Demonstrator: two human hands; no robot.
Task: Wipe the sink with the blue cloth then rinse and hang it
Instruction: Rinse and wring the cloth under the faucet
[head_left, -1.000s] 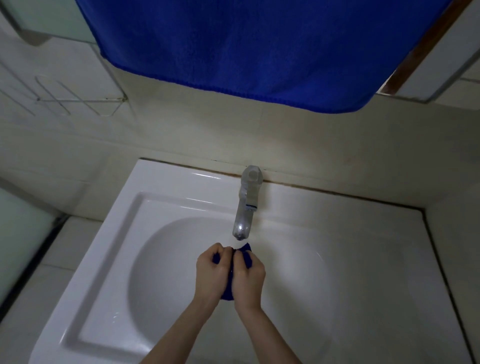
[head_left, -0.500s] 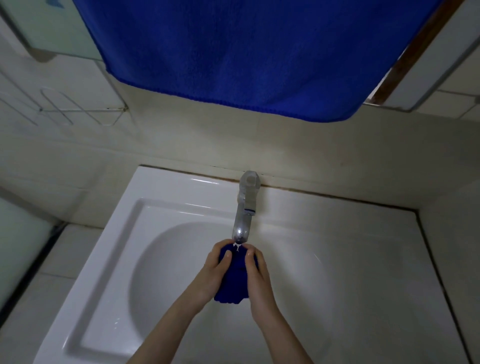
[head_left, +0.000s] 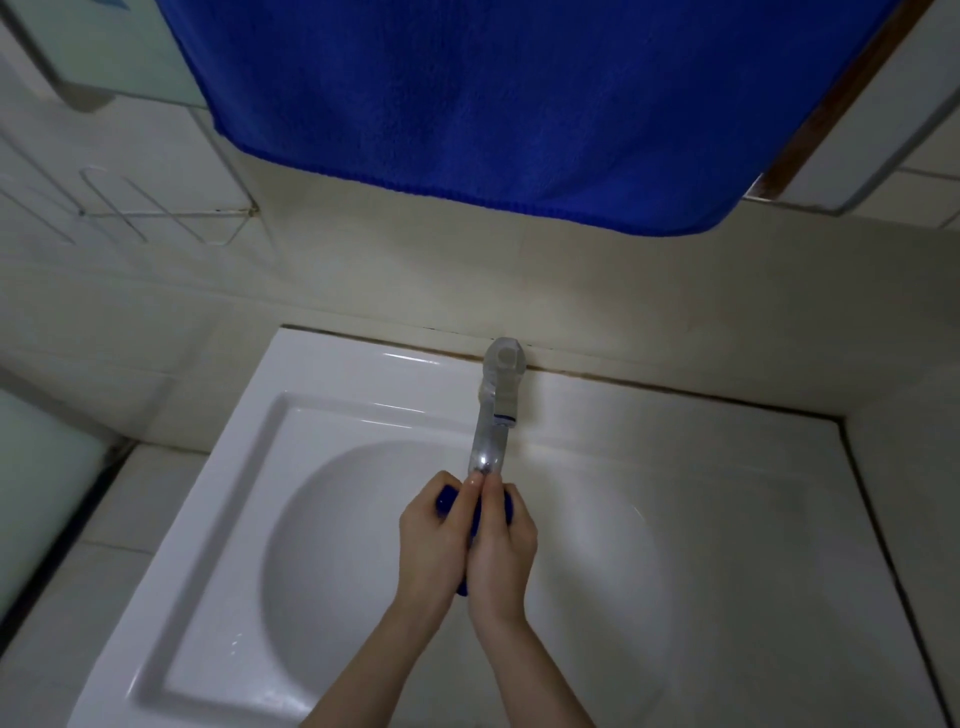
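Head view: fingertips (head_left: 475, 482) meeting under faucet (head_left: 491, 441), left hand (head_left: 434, 540) and right hand (head_left: 501, 551) clenched together around blue cloth (head_left: 445, 503), center frame, above white sink (head_left: 218, 519); blue towel (head_left: 519, 104) hanging across top.

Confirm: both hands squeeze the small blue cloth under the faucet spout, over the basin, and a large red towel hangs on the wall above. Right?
Not quite. The head view shows the hanging towel is blue, not red. The rest holds: left hand and right hand squeeze the small blue cloth under the faucet spout, over the basin.
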